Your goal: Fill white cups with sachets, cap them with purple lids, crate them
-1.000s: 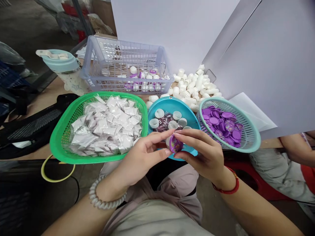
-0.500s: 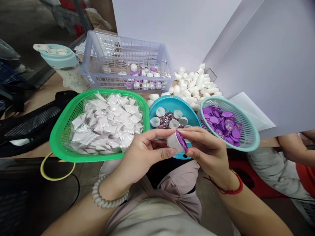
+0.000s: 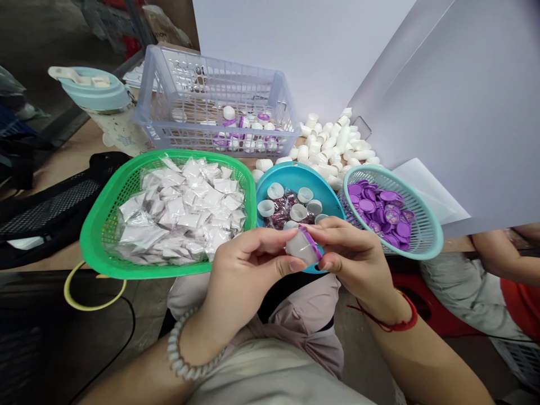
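Note:
My left hand [image 3: 244, 270] and my right hand [image 3: 358, 264] together hold a small white cup [image 3: 300, 247] with a purple lid [image 3: 311, 242] on its end, lying sideways between my fingertips above my lap. Just behind it is a blue bowl [image 3: 295, 175] with open white cups and dark purple packets. To its right, a teal basket [image 3: 422, 247] holds several purple lids. To its left, a green basket [image 3: 101, 247] is full of clear white sachets.
A lavender crate [image 3: 169, 126] at the back holds several capped cups. Loose white cups [image 3: 333, 146] are heaped against a white board. A teal-lidded bottle [image 3: 101, 101] stands back left, black mesh [image 3: 50, 208] lies left. Another person's arm [image 3: 498, 259] is at the right.
The lidded cup faced me with its purple lid a second ago; it has since been turned sideways, and both hands have stayed closed on it, shifting slightly.

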The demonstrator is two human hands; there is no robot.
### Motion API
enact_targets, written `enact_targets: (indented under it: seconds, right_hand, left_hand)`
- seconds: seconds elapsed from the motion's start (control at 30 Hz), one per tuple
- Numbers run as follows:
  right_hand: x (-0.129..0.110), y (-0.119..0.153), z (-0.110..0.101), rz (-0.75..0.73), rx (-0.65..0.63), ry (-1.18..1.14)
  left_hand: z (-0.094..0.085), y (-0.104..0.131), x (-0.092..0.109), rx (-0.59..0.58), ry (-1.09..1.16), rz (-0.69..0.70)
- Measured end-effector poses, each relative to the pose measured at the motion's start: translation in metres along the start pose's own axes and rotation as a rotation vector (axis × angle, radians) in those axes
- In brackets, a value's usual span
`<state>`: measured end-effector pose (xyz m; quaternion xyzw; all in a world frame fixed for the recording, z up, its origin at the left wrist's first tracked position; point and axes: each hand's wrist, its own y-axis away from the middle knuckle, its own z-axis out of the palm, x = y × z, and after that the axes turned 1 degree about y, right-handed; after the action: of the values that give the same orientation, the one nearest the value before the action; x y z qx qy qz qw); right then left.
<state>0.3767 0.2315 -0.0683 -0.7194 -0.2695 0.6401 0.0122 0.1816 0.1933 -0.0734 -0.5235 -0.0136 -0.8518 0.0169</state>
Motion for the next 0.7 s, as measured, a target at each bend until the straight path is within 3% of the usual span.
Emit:
enact_targets:
  seconds: [0.07, 0.2, 0.43, 0.7]
  right_hand:
    - [0.0, 0.002, 0.002, 0.005, 0.02, -0.024]
    - [-0.003, 0.006, 0.004, 0.019, 0.031, -0.046]
    - [-0.005, 0.006, 0.004, -0.001, 0.011, -0.026]
    - [-0.011, 0.009, 0.018, -0.16, -0.04, 0.29]
  left_hand:
    - [0.0, 0.005, 0.0, 0.031, -0.095, 0.127]
    - [-0.005, 0.008, 0.005, -0.052, -0.291, 0.235]
    - [-0.001, 0.007, 0.016, -0.006, -0.22, 0.112]
    - [-0.003, 0.004, 0.013, 0.079, -0.179, -0.007]
